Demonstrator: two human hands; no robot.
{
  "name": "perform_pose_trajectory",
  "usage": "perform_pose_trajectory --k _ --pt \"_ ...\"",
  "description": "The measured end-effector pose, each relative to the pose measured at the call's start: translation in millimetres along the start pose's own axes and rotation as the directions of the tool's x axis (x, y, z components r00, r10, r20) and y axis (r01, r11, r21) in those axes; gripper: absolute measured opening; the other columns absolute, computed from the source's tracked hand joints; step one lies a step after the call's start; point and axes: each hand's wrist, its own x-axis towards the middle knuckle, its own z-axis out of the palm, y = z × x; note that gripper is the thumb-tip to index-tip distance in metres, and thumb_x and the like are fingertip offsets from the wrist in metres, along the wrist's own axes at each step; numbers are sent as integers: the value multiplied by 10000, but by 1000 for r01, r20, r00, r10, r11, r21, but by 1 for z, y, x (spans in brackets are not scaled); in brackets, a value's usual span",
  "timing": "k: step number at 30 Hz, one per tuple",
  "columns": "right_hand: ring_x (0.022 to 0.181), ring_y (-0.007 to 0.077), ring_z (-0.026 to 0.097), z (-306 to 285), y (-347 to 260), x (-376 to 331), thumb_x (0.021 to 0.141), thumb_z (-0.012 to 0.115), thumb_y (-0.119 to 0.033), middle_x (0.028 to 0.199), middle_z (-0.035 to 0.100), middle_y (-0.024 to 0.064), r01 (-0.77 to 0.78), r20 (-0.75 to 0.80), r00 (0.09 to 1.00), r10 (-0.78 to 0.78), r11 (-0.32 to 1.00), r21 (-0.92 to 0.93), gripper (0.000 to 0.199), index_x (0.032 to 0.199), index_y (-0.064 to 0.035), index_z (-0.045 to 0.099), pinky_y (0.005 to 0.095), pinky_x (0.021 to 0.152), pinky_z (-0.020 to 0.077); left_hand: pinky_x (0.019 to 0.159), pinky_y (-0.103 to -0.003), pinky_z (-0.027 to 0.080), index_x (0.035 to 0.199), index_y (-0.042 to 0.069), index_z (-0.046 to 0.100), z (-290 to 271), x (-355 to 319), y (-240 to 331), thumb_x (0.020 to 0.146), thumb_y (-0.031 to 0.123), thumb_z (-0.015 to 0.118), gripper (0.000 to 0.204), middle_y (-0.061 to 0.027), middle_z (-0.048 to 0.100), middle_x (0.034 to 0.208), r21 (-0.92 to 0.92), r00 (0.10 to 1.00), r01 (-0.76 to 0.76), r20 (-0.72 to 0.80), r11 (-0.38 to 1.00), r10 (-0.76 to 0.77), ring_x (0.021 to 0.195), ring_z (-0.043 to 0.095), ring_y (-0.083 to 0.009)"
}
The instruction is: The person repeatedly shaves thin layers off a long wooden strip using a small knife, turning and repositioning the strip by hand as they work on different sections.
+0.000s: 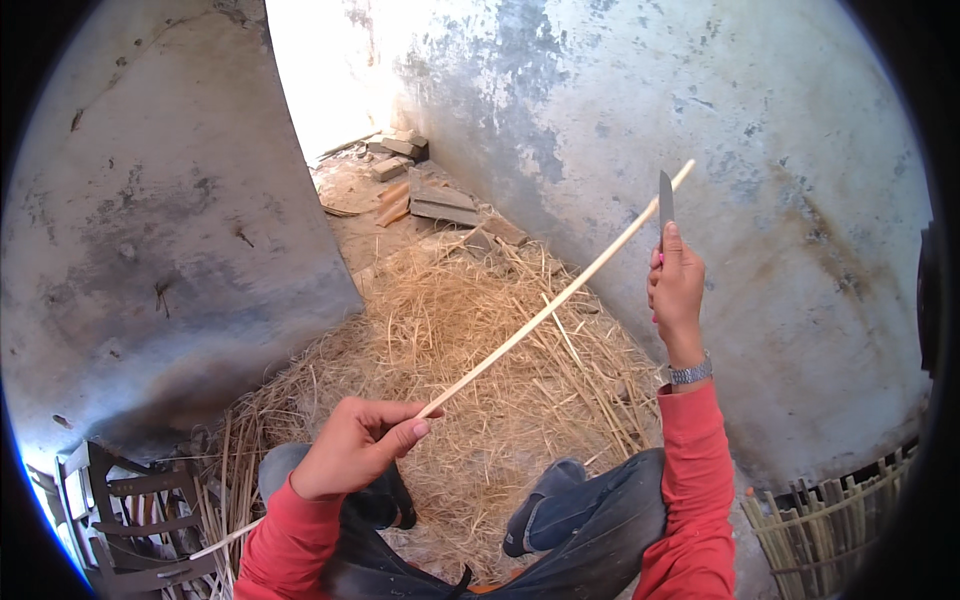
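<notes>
A long, pale, peeled stick (545,312) slants up from lower left to upper right in front of me. My left hand (365,440) pinches its lower end between thumb and fingers. Farther out on the right, my right hand (678,285) is closed around the handle of a knife (666,198), whose blade points upward. The blade stands beside the stick close to its far end and overlaps it in this view; I cannot tell whether it is pressed against the wood. The knife's handle is mostly hidden in my fingers.
A heap of straw-like shavings (440,330) covers the floor between my legs. Bricks and rubble (445,203) lie beyond it near the bright opening. Worn walls (780,200) rise on both sides. A dark chair-like frame (140,520) stands lower left, bundled sticks (825,530) lower right.
</notes>
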Motion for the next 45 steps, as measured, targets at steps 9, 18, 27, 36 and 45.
perform_pose_trajectory --k 9,18,27,36,45 --pt "393 17 313 -8 -1 -5 1083 493 -497 514 362 -89 -6 77 997 9 999 -48 535 694 -130 473 215 354 225 560 -223 405 1224 -38 722 6 7 -14 997 161 714 303 58 568 705 42 999 13 -48 999 -11 640 457 -25" --pt "541 80 396 18 14 -28 1104 472 -416 565 448 -32 41 242 970 -11 992 -119 583 644 -61 523 307 511 336 554 -226 373 1210 -21 734 4 14 -14 983 138 726 277 72 553 693 82 992 -2 -125 997 12 640 419 -22" --pt "501 62 399 12 14 -27 1099 472 -445 548 451 -48 -51 365 928 82 994 -92 579 643 -92 525 272 482 322 542 -231 358 1207 -27 733 1 11 -13 990 132 714 269 78 513 674 97 992 14 -126 995 -2 630 404 -23" --pt "452 38 367 6 5 -21 1096 478 -448 544 426 -64 -200 254 946 200 979 -26 561 646 -114 507 233 422 284 556 -227 364 1208 -40 727 4 13 -12 999 143 705 278 70 524 695 98 996 12 -93 995 -3 647 416 -25" --pt "498 41 378 -2 -4 -14 1094 491 -439 550 420 -67 -370 386 861 332 929 28 547 655 -116 535 242 470 300 558 -223 369 1164 -53 738 -2 4 -14 995 146 712 262 68 533 695 61 993 64 -102 996 -57 649 427 -23"
